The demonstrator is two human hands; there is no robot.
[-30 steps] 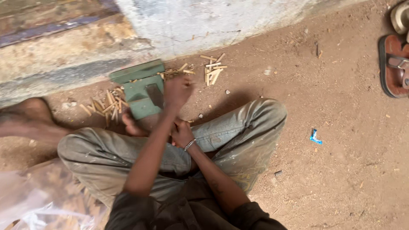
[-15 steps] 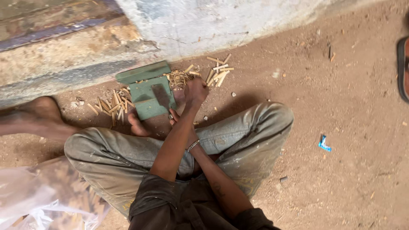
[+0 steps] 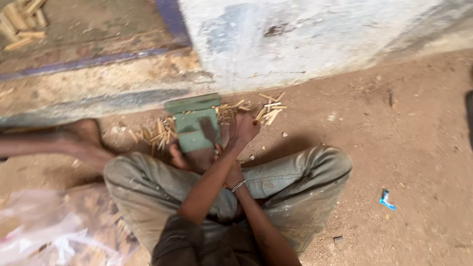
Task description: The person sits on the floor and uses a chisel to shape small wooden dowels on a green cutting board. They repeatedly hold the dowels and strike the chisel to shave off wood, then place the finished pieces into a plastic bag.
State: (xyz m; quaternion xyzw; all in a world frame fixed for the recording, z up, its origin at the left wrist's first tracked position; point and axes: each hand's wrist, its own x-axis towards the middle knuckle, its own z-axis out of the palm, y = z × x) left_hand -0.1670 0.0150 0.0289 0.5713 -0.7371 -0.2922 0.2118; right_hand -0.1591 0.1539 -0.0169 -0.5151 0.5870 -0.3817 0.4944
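At the far left a clear plastic bag of pale wooden pieces lies crumpled on the dirt floor, just beside the seated person's left knee, and above it a bare foot stretches in from the left edge along the base of a concrete step. On the upper ledge in the top left corner sits a small heap of cut sticks. Moving right, short wood chips are scattered on the floor against the left side of a green wooden block, which stands in front of the person's crossed legs, close under the whitewashed wall. A dark blade-like piece rises from the block's right half, though its shape is blurred. The person's arms cross over the lap: the left hand reaches across to the block's right edge, its fingers curled around a small stick, while the right hand, with a metal bangle at the wrist, lies tucked beneath that forearm, so whether it grips anything cannot be told. Just right of the left hand lies a second scatter of cut sticks. Further right the bent knee in grey trousers casts a shadow on the floor, and well apart, near the right edge, lies a small blue scrap.
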